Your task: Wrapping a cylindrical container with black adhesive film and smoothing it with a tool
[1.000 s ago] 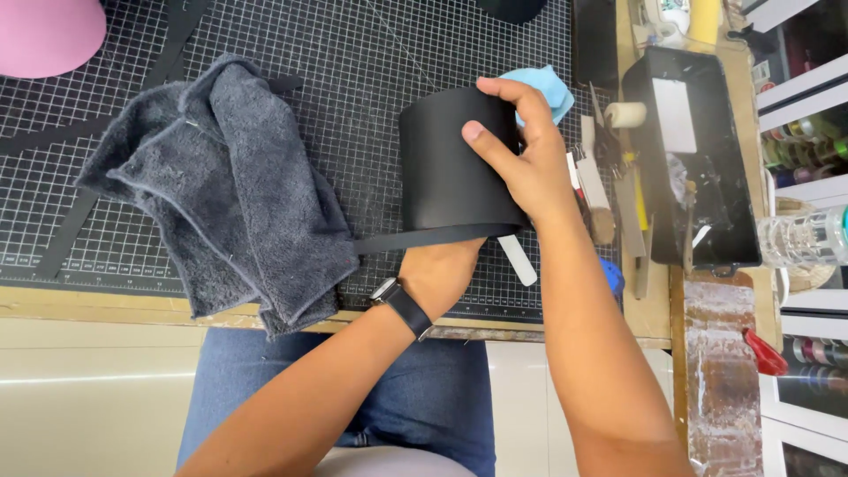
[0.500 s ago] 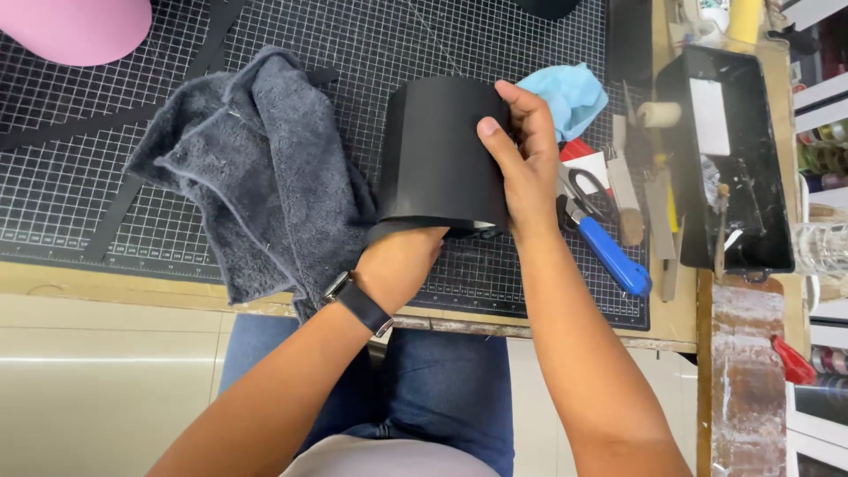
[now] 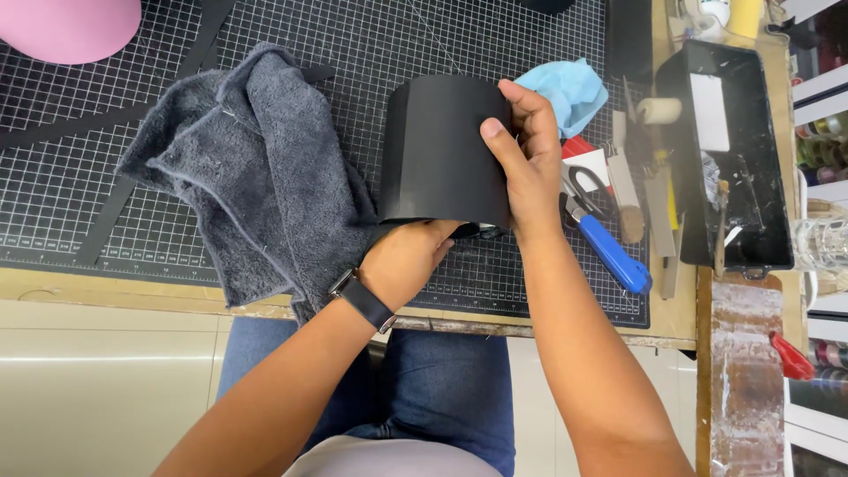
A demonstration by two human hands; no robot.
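Upright over the gridded cutting mat (image 3: pixel 265 53), a black curved sheet rolled into a cylinder (image 3: pixel 442 150) is clamped by the right hand (image 3: pixel 523 163) along its seam so it keeps shape, the left hand (image 3: pixel 408 258) closed beneath its lower rim, a grey towel (image 3: pixel 256 168) alongside.

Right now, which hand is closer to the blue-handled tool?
Right. The right hand grips the black cylinder just beside the blue-handled tool; the left hand is under the cylinder, farther away.
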